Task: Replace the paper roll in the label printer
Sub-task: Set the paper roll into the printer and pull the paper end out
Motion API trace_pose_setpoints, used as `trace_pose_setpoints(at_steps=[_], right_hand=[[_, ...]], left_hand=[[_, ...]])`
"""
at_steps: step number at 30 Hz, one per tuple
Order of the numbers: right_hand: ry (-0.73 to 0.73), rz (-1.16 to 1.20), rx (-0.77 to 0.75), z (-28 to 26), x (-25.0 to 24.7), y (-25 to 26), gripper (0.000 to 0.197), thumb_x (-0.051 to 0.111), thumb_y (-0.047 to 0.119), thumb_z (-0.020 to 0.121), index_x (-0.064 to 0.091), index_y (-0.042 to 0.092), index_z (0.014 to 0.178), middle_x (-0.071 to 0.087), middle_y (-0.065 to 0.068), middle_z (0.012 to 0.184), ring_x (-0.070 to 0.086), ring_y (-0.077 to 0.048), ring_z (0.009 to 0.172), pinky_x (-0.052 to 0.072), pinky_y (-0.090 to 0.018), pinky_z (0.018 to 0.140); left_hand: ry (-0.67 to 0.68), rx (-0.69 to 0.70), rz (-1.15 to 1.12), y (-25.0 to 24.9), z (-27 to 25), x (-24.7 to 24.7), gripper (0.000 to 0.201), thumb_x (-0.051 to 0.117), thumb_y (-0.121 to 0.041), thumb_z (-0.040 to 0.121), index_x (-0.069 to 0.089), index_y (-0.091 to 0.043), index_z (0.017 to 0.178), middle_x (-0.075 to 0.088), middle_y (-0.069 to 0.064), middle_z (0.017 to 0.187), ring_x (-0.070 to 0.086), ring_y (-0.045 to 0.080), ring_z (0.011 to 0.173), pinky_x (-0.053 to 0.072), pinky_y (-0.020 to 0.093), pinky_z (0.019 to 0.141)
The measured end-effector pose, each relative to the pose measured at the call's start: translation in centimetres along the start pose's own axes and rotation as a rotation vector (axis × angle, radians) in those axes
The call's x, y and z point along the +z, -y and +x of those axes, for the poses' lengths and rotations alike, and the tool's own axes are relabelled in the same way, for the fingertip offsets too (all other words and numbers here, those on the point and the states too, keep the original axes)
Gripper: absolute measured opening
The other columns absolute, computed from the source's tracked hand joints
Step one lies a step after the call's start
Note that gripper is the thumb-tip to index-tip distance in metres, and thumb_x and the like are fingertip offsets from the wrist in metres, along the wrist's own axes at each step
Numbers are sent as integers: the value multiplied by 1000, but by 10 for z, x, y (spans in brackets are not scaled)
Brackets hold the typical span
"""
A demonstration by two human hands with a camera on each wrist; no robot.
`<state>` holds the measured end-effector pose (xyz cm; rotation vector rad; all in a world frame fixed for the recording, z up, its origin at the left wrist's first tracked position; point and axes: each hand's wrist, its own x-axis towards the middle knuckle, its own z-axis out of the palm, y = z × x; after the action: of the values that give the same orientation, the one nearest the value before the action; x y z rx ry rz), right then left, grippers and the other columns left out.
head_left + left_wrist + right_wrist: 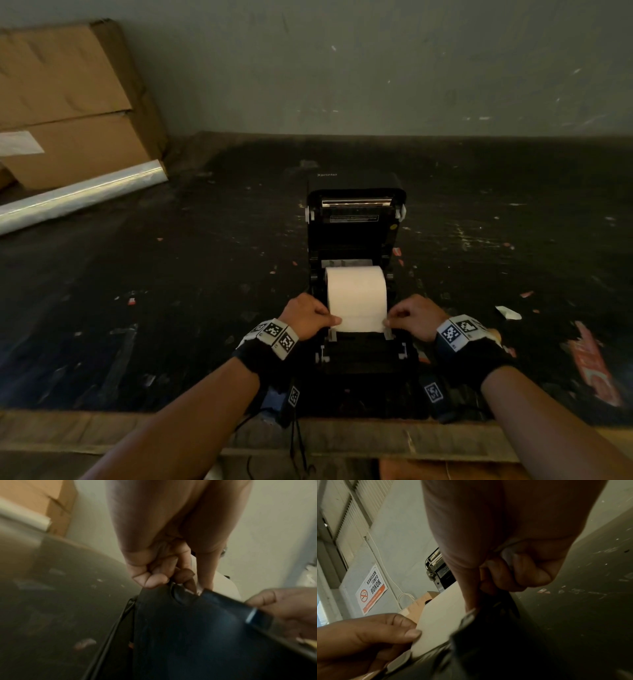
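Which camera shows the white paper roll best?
The head view: the whole paper roll sits in the open printer, both hands pinching its loose end. The right wrist view shows only the sheet; the left wrist view, a sliver.

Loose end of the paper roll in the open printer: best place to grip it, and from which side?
Pinch the loose paper strip at its two side edges near the front, one hand per side, as the left hand and right hand do. It is flat and thin, and the printer lid stands open behind.
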<state>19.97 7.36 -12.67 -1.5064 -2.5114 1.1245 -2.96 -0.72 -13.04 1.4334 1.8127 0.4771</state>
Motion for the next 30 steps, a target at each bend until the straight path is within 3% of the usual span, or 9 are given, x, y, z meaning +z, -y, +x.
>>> trace_pose_setpoints(at_steps=[2,4,9,15,19,23,26,30], right_hand=[[56,-11,18,2,-4,2,22,62,28,87,72,15,101,63,7,91,57,-7,85,39,-24,82],[70,-58,12,4,-5,3,23,63,28,86,73,13,100,64,5,92,58,-11,87,39,-24,81],[8,-24,-13,5,-3,2,23,66,29,85,74,12,97,66,3,89,59,-10,83,39,-21,73],[85,-70,3,7,-4,4,25,62,29,87,73,12,103,68,2,99,58,-11,89,38,-22,79],[69,-12,24,8,-5,4,26,66,33,84,74,13,98,69,1,96,60,-13,90,42,-25,80],[57,-60,28,8,-4,6,25,62,31,87,72,14,101,65,2,96,58,-11,90,39,-17,70],[98,-92,49,8,-5,9,25,61,30,88,72,13,103,65,1,97,59,-15,95,39,-24,77],[113,-113,47,7,-9,13,27,62,27,88,72,8,105,69,-9,109,56,-13,91,40,-21,71]], left_hand=[[-7,-4,-14,2,1,0,31,68,-31,83,73,-7,103,71,10,107,64,18,95,45,21,81],[9,-4,4,2,2,-1,30,68,-29,84,73,-8,103,71,10,109,65,21,102,45,23,84],[76,-8,21,0,5,-3,29,68,-26,83,73,-4,102,71,11,111,63,22,105,44,24,88],[66,-23,-104,4,8,-3,31,70,-25,82,72,-1,101,71,14,109,65,25,104,48,33,97],[122,-4,-14,1,9,-4,30,68,-23,83,71,-1,104,70,13,112,63,24,107,46,30,97],[108,-1,-14,2,10,-5,31,70,-24,81,72,0,101,71,14,109,64,24,103,47,29,94],[91,-1,-63,3,10,-3,33,70,-27,82,71,-1,102,70,14,110,62,19,96,47,27,91],[90,-14,-28,3,11,-2,31,68,-25,83,71,-3,105,70,12,112,63,21,104,45,23,86]])
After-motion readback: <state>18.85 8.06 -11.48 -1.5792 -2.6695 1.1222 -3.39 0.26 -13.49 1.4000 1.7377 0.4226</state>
